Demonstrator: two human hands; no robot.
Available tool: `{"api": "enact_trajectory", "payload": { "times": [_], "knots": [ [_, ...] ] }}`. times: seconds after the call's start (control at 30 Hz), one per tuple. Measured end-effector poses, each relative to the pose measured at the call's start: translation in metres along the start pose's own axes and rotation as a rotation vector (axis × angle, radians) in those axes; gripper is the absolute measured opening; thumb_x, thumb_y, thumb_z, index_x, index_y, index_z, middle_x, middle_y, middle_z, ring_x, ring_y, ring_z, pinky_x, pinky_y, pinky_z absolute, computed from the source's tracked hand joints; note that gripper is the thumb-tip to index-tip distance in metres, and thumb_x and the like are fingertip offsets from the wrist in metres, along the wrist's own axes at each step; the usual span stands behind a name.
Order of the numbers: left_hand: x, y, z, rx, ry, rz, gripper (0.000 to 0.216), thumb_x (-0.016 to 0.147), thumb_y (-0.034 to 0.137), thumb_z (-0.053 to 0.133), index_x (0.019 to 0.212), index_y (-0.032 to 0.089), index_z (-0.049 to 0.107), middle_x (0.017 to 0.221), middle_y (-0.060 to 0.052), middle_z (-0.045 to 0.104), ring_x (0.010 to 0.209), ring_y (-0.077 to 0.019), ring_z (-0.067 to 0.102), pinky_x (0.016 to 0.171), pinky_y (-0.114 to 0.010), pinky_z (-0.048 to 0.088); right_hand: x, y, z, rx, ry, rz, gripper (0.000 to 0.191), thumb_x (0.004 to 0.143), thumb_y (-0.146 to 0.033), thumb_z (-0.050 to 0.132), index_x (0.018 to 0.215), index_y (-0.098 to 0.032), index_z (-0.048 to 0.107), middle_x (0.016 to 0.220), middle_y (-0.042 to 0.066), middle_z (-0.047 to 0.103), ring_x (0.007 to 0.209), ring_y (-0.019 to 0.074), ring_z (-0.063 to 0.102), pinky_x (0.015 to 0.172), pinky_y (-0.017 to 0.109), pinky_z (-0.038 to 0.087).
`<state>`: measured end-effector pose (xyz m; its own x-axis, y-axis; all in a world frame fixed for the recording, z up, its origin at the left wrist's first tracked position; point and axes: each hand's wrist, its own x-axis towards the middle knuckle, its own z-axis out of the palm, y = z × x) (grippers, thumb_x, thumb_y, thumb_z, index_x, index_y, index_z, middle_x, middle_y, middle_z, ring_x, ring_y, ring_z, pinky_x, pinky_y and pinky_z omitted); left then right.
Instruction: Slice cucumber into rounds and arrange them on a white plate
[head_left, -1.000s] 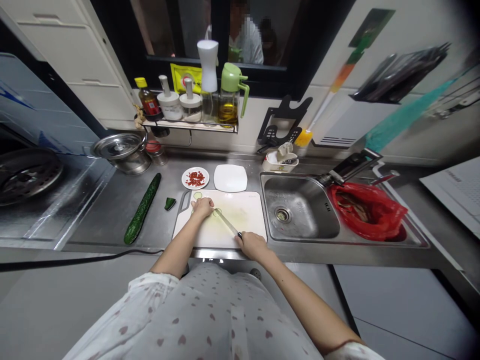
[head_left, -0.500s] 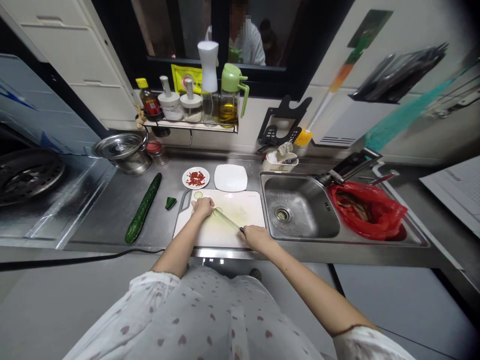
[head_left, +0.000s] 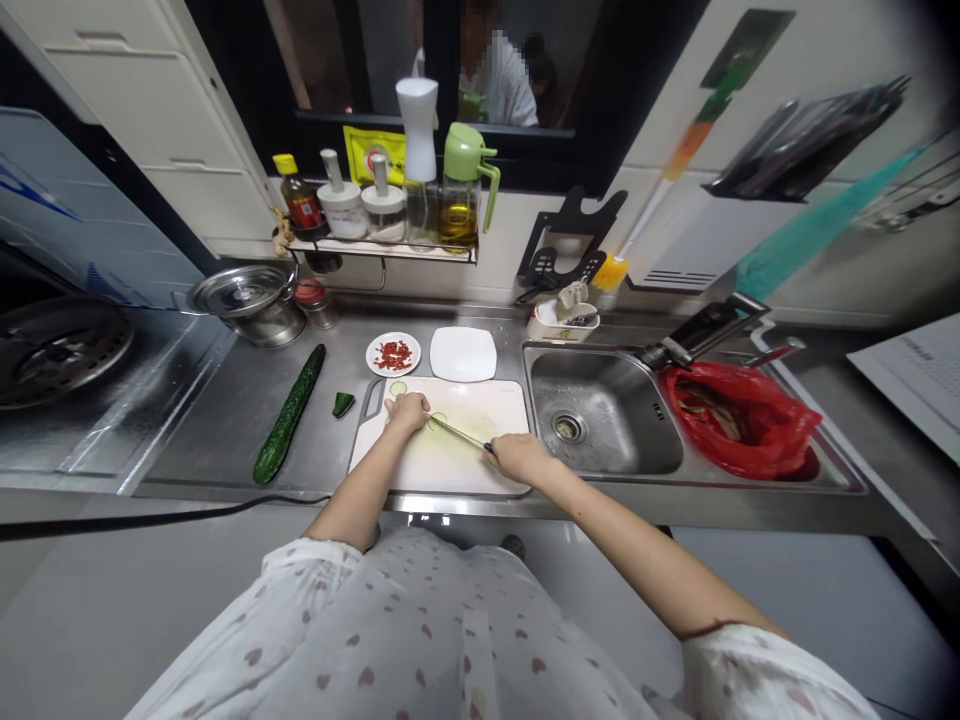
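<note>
My right hand [head_left: 519, 459] is closed round the black handle of a kitchen knife [head_left: 461, 434], whose narrow blade points left across the white cutting board [head_left: 487, 470]. At the blade's tip my left hand [head_left: 407, 412] is curled down on a piece of cucumber, which the fingers mostly hide. A thin pale cucumber slice [head_left: 438, 419] lies beside the blade. Another round slice [head_left: 398, 388] rests at the board's upper left. Off the board to the left are a dark green cut cucumber end [head_left: 343, 404] and a long whole-looking cucumber [head_left: 289, 415].
Behind the board stand a plate of chopped red pieces [head_left: 382, 368] and a white square plate [head_left: 463, 355]. The sink [head_left: 600, 455] adjoins on the right, with a red plastic bag [head_left: 739, 425] past it. A lidded steel pot [head_left: 251, 305] and a seasoning shelf [head_left: 382, 252] are at the back.
The knife blade has turned slightly, showing a thinner edge, and my right hand has shifted a little. My left hand stays at the same spot on the board.
</note>
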<state>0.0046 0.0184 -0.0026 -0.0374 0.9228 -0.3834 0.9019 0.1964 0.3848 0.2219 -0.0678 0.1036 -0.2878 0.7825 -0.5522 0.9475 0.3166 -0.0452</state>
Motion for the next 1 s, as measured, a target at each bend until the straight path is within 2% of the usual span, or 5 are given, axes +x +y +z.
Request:
{"api": "enact_trajectory", "payload": {
  "times": [0.17,0.33,0.47,0.6,1.0],
  "knots": [
    [0.0,0.001,0.0,-0.001,-0.003,-0.011,0.009,0.072,0.023,0.068,0.081,0.025,0.065,0.097,-0.003,0.071,0.109,-0.0247,0.055,0.098,-0.044,0.026,-0.001,0.002,0.001,-0.027,0.001,-0.002,0.043,0.095,-0.041,0.043,0.11,-0.01,0.069,0.112,0.022,0.068,0.108,0.0304,0.062,0.089,0.037,0.044],
    [0.001,0.0,0.001,-0.005,0.002,-0.015,0.011,0.071,0.023,0.068,0.082,0.025,0.066,0.097,-0.003,0.071,0.109,-0.0247,0.055,0.099,-0.044,0.027,-0.009,0.014,0.023,0.095,0.055,0.024,0.046,0.095,-0.048,0.04,0.107,-0.013,0.068,0.109,0.018,0.069,0.105,0.0279,0.064,0.085,0.032,0.043],
    [0.002,-0.001,0.002,0.003,0.006,-0.005,0.011,0.071,0.022,0.067,0.081,0.025,0.065,0.098,-0.003,0.071,0.11,-0.0259,0.055,0.098,-0.044,0.028,-0.015,0.017,0.053,0.33,0.134,0.182,0.054,0.097,-0.054,0.028,0.105,-0.017,0.066,0.106,0.014,0.07,0.099,0.0241,0.065,0.074,0.027,0.042],
    [0.001,-0.001,0.001,0.009,0.003,-0.002,0.011,0.072,0.023,0.065,0.082,0.025,0.065,0.099,-0.003,0.071,0.108,-0.0257,0.055,0.097,-0.044,0.028,-0.014,0.01,0.074,0.457,0.195,0.353,0.06,0.098,-0.055,0.02,0.109,-0.016,0.064,0.105,0.014,0.07,0.098,0.0225,0.064,0.073,0.026,0.041],
    [-0.018,0.009,0.012,0.045,0.096,-0.01,0.015,0.077,0.028,0.058,0.09,0.024,0.065,0.11,-0.009,0.066,0.111,-0.0303,0.051,0.093,-0.045,0.028,-0.001,-0.004,0.078,0.5,0.174,0.44,0.058,0.097,-0.054,0.023,0.113,-0.016,0.064,0.107,0.016,0.069,0.103,0.024,0.064,0.078,0.028,0.043]
  ]
}}
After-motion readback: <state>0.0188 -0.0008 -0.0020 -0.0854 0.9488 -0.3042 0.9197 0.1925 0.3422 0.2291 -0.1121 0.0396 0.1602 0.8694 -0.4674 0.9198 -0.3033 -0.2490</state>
